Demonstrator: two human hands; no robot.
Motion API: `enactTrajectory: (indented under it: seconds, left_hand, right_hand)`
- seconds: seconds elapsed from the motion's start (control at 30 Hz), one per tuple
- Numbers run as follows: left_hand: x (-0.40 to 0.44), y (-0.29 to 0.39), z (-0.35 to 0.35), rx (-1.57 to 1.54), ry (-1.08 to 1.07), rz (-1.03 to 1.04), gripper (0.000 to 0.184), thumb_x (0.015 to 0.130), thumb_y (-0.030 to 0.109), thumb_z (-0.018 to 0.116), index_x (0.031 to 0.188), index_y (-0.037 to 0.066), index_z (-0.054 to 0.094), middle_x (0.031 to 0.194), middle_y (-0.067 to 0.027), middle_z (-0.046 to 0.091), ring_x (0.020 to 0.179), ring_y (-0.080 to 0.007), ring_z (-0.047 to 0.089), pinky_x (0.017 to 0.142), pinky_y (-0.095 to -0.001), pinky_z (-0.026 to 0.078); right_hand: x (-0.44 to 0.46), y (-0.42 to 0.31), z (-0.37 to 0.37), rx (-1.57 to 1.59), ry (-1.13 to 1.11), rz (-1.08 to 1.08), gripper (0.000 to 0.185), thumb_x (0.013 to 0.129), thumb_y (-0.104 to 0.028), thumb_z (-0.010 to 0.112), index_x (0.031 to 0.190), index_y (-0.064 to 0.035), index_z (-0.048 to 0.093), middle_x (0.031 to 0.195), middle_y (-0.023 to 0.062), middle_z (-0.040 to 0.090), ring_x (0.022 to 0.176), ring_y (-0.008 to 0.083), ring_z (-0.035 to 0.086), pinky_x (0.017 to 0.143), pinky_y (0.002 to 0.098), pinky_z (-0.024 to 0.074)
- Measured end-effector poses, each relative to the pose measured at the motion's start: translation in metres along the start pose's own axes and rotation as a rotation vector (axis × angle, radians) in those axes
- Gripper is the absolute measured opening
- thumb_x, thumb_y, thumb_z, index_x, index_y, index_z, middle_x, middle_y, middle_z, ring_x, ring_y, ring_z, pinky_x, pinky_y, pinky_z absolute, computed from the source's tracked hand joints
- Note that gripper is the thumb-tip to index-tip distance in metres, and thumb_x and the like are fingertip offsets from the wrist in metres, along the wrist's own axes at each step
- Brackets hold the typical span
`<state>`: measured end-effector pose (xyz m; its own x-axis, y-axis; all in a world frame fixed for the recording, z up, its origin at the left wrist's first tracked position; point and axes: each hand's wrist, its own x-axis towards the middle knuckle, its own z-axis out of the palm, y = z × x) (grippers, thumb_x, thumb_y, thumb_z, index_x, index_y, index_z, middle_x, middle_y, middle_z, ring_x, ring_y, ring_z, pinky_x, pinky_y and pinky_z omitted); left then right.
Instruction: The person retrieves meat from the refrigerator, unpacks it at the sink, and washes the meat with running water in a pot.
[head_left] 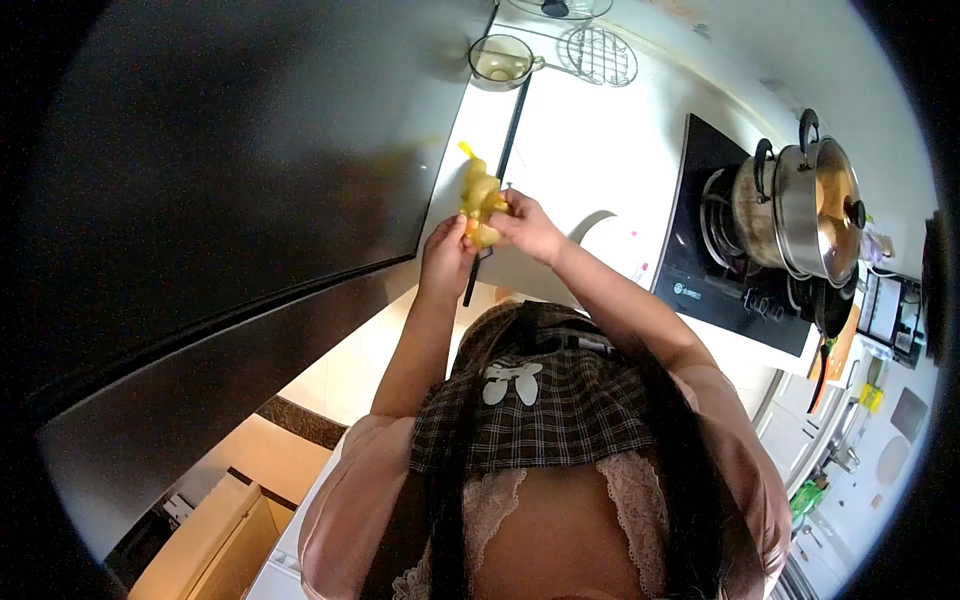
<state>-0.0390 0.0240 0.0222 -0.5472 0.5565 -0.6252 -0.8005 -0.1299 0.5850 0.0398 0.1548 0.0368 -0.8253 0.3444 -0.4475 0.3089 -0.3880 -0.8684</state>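
Observation:
Between my two hands is a crumpled yellow translucent bag (478, 190), held above the near edge of the white counter. My left hand (450, 255) pinches its lower left side, with the thumb pointing up. My right hand (528, 228) grips the bag's right side with bent fingers. A bright yellow tip sticks up from the top of the bag. What is inside the bag cannot be made out.
A glass cup (502, 62) and a round wire rack (601, 56) stand at the counter's far end. A white plate (615, 246) lies right of my hands. Beyond it is a black stove (695, 280) with a lidded steel pot (825, 205). A large dark panel (240, 160) fills the left.

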Motion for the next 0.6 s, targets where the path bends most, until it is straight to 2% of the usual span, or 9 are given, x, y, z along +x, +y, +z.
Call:
enactTrajectory:
  seconds: [0.17,0.23,0.27,0.3,0.33,0.43,0.47,0.53,0.6]
  left_hand:
    - [-0.003,-0.006,0.008,-0.012,-0.131,-0.030,0.015,0.089,0.017,0.049,0.096,0.005,0.052,0.085,-0.0027,0.055,0.076,-0.0127,0.055,0.070,-0.0258,0.045]
    - [-0.014,-0.001,0.022,0.119,-0.097,0.007,0.014,0.087,0.017,0.051,0.095,0.004,0.051,0.089,-0.0045,0.056,0.085,-0.0162,0.057,0.078,-0.0290,0.045]
    - [-0.019,0.005,0.029,0.123,-0.101,0.007,0.014,0.087,0.017,0.051,0.095,0.004,0.051,0.089,-0.0045,0.056,0.085,-0.0162,0.057,0.078,-0.0290,0.045]
    - [-0.025,0.011,0.035,0.190,-0.133,0.003,0.011,0.085,0.013,0.053,0.092,0.006,0.050,0.083,-0.0027,0.053,0.075,-0.0124,0.052,0.069,-0.0258,0.043]
    - [-0.030,0.016,0.040,0.259,-0.162,-0.002,0.010,0.083,0.010,0.056,0.090,0.007,0.049,0.076,-0.0009,0.051,0.066,-0.0086,0.048,0.060,-0.0226,0.042]
    - [-0.038,0.021,0.048,0.248,-0.020,0.087,0.012,0.081,0.005,0.055,0.088,0.007,0.047,0.078,-0.0020,0.052,0.067,-0.0083,0.048,0.060,-0.0218,0.041]
    - [-0.039,0.021,0.047,0.248,-0.018,0.089,0.012,0.081,0.005,0.055,0.088,0.007,0.047,0.078,-0.0020,0.052,0.067,-0.0083,0.048,0.060,-0.0218,0.041]
    - [-0.037,0.024,0.048,0.341,-0.044,0.214,0.013,0.079,0.001,0.054,0.086,0.007,0.045,0.078,-0.0020,0.051,0.068,-0.0071,0.047,0.060,-0.0210,0.040]
    - [-0.033,0.023,0.046,0.326,-0.052,0.220,0.013,0.080,0.000,0.053,0.082,0.007,0.042,0.076,0.0000,0.050,0.067,-0.0055,0.046,0.060,-0.0201,0.039]
  right_hand:
    - [-0.012,-0.016,0.000,-0.448,0.148,-0.098,0.040,0.076,-0.016,0.053,0.102,0.0140,0.046,0.087,0.0238,0.058,0.081,0.0272,0.059,0.072,0.0335,0.0474]
    - [-0.013,-0.012,-0.001,-0.387,0.200,-0.093,0.040,0.077,-0.017,0.053,0.101,0.0140,0.046,0.087,0.0229,0.058,0.081,0.0269,0.059,0.071,0.0333,0.0473]
    - [-0.013,-0.010,-0.002,-0.327,0.250,-0.085,0.039,0.077,-0.017,0.052,0.100,0.0140,0.047,0.087,0.0219,0.058,0.081,0.0266,0.059,0.071,0.0332,0.0473]
    - [-0.012,-0.006,-0.006,-0.327,0.252,-0.088,0.039,0.077,-0.017,0.052,0.100,0.0140,0.047,0.087,0.0219,0.058,0.081,0.0266,0.059,0.071,0.0332,0.0473]
    - [-0.010,-0.003,-0.009,-0.124,0.251,-0.049,0.037,0.077,-0.017,0.051,0.098,0.0125,0.048,0.086,0.0197,0.057,0.079,0.0260,0.058,0.070,0.0325,0.0473]
    - [-0.013,-0.014,-0.006,0.296,0.251,-0.021,0.031,0.077,-0.016,0.050,0.095,0.0092,0.048,0.085,0.0155,0.055,0.075,0.0245,0.055,0.068,0.0309,0.0473]
    - [-0.015,-0.019,-0.004,0.514,0.256,-0.027,0.028,0.076,-0.015,0.049,0.093,0.0075,0.048,0.084,0.0136,0.053,0.073,0.0236,0.054,0.067,0.0300,0.0473]
    - [-0.014,-0.026,-0.004,0.573,0.217,-0.026,0.023,0.075,-0.013,0.045,0.089,0.0047,0.046,0.085,0.0135,0.052,0.072,0.0234,0.054,0.069,0.0311,0.0478]
    - [-0.015,-0.035,-0.004,0.861,0.093,0.092,0.024,0.074,-0.013,0.042,0.089,0.0042,0.047,0.087,0.0147,0.053,0.077,0.0238,0.055,0.072,0.0334,0.0481]
